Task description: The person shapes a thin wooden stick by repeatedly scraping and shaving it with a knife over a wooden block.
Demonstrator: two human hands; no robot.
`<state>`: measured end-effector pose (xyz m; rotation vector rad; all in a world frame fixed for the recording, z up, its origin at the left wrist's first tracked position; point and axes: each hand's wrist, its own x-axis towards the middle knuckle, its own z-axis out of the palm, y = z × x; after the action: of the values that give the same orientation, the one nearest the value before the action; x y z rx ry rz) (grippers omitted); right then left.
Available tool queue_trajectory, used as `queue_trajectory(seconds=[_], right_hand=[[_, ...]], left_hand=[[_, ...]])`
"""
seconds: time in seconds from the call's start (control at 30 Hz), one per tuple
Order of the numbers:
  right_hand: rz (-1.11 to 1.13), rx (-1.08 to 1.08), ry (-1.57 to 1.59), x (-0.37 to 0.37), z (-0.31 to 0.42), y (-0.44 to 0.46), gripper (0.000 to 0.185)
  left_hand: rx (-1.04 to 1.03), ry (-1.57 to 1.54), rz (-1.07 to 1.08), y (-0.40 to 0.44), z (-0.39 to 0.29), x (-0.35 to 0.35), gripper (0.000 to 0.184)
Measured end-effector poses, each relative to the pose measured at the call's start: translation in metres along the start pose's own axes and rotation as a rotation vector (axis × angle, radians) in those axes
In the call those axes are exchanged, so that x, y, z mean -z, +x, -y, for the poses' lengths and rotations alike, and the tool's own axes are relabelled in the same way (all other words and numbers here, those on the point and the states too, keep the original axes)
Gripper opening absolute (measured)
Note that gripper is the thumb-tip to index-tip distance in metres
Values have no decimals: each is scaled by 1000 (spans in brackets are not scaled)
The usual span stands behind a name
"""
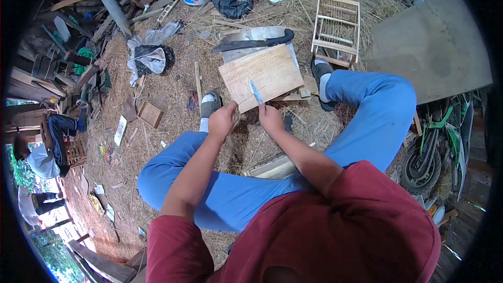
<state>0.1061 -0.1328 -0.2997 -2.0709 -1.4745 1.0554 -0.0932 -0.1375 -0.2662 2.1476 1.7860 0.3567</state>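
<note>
Both closed-fingered: left hand (222, 120) pinches board (272, 68), I judge light, stiff, best held by edges; right hand (271, 120) grips knife (254, 90).

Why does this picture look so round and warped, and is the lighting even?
Head view: black corners and bowed edges suggest a very wide lens; lighting is uneven, with glare on the dirt ground toward lower left, and shade around the green motorbike; the pale rectangular wooden board shows clearly.
</note>
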Motion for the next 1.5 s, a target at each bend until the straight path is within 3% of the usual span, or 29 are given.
queue_trajectory(seconds=[0.23, 0.3, 0.43, 0.47, 0.57, 0.7, 0.9, 1.1, 1.17, 1.43, 1.5], right_hand=[[-45, -49, 98, -5, -22, 19, 63], [-9, 80, -12, -15, -16, 2, 62], [126, 54, 1, 3, -13, 11, 61], [14, 49, 41, 7, -16, 16, 62], [-5, -67, 93, 2, -16, 15, 61], [76, 100, -54, -13, -5, -9, 60], [-18, -16, 15, 8, -13, 13, 61], [151, 96, -59, 6, 0, -2, 59], [-35, 53, 24, 3, -20, 21, 63], [125, 11, -108, -11, 5, -18, 60], [-35, 81, 31, -12, -13, 6, 63]], left_hand=[[15, -68, 37, -1, -4, 5, 12], [41, -51, 61, 1, -5, 6, 13], [68, 3, 102, 3, -5, 7, 15], [64, 3, 107, 2, -5, 6, 15], [15, 14, 49, 1, -4, 4, 11], [54, 4, 51, 3, -5, 6, 12], [-3, 1, 45, 1, -3, 7, 12], [42, 25, 77, 4, -5, 10, 11], [19, 14, 75, -1, -2, 6, 11], [38, 15, 20, 2, -1, 3, 13], [33, 33, 54, 3, 0, 2, 13]])
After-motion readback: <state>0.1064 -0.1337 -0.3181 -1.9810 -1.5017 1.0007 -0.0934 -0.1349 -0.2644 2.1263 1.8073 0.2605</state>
